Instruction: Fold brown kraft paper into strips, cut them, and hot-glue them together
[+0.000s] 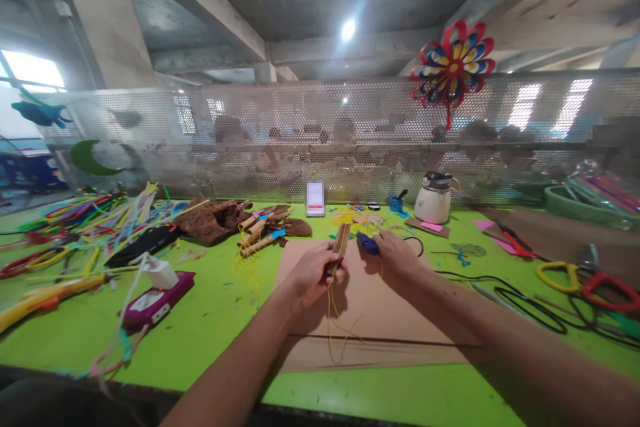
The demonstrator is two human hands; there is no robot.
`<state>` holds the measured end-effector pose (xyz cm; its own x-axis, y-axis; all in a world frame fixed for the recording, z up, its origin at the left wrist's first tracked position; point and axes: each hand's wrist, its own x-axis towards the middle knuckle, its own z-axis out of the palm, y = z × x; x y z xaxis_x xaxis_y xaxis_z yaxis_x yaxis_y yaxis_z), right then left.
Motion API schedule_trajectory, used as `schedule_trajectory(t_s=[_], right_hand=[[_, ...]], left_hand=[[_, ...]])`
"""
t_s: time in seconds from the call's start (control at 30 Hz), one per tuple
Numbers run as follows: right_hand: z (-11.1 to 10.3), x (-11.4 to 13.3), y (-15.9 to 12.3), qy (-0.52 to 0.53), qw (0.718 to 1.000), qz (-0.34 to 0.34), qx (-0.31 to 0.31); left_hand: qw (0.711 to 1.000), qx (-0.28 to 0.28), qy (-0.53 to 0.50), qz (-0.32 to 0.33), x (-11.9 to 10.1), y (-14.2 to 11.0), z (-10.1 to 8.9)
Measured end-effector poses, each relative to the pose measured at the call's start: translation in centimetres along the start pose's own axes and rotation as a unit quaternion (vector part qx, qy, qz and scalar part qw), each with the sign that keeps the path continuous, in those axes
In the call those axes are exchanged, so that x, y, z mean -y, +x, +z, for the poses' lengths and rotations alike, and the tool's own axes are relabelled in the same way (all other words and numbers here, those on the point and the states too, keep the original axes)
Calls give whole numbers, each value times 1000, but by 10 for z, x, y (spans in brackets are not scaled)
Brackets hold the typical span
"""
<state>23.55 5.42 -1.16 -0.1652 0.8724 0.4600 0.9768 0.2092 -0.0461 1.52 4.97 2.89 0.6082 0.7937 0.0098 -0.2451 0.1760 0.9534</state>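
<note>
My left hand (317, 270) is closed round a narrow brown cardboard piece (342, 240), held tilted above a cardboard sheet. A yellow string (330, 310) runs along this piece and dangles in a loose loop onto the cardboard sheet (390, 320). To the right, my right hand (397, 255) grips a blue glue gun (368, 244), its front end pointing left toward the brown piece. A small gap separates the two. The right fingers partly hide the tool.
Finished-looking brown pieces with yellow strings (270, 223) lie at left, beside a crumpled brown bag (207, 219). A purple power strip (157, 301) sits nearer. At right are a white jug (433, 200), red-handled scissors (610, 292) and black cable (530, 307). A phone (315, 198) stands at the back.
</note>
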Motion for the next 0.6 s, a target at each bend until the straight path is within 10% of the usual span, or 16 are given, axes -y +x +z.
schedule_trajectory(t_s=[0.27,0.6], right_hand=[[-31,-15,-4,104,990,-75,55],[-71,15,-10,436,891,-128,-9]], left_hand=[[999,9,44,-8,0,-4,5],[991,124,19,-51,4,-9,12]])
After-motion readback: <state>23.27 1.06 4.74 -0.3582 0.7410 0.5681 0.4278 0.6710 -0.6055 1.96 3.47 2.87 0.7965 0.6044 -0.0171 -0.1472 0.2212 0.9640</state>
